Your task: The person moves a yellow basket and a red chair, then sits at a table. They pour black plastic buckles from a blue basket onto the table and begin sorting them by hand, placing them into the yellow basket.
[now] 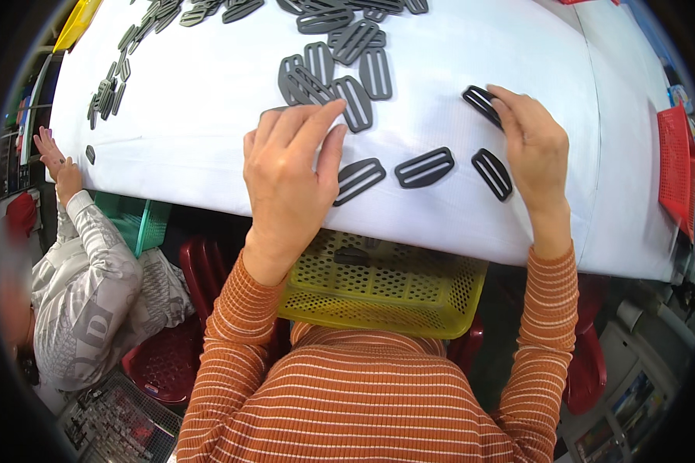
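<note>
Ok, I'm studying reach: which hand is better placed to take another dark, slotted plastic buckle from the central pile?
Probably the left hand: it is right beside the pile of dark, slotted plastic buckles. The right hand is farther off and holds a single oval buckle.

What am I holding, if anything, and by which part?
Your right hand holds a black slotted buckle by its right side; whether your left hand grips anything can't be told.

Red basket [676, 170] far right; at left, green basket [154, 227] beside co-worker [93, 289]; dark-red chair [156, 369] nearby.
</note>
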The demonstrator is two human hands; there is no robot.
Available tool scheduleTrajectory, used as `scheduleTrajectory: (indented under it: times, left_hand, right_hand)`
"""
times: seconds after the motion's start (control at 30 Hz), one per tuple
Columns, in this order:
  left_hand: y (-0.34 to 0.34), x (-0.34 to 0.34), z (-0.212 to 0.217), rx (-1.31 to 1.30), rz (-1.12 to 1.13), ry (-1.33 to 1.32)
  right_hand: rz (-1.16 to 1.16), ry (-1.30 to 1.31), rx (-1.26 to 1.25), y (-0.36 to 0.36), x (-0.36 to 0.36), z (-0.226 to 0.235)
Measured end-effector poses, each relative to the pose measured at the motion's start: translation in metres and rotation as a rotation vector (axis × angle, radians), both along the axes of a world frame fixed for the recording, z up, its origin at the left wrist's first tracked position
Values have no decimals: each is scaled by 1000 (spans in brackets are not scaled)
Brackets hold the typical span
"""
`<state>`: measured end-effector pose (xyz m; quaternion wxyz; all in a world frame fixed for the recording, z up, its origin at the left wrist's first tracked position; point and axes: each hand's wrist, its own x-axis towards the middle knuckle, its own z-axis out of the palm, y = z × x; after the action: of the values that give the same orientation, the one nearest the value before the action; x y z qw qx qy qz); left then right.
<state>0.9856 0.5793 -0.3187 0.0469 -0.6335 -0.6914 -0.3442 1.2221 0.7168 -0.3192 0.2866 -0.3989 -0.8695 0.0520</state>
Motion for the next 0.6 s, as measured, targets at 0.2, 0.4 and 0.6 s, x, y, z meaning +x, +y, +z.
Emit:
scheduleTrajectory:
  times: [0.2,0.4,0.6]
  left_hand:
    - [0,5,-7,-40,-8,121]
    - [-6,22,-6,-127,-204,72]
    - [4,-21,-2,-38,-77,8]
  right_hand:
    - [26,18,117,-4,-41,9]
    - [111,-50,73,-11,-106,-3]
    - [15,-124,-190,-11,-66,12]
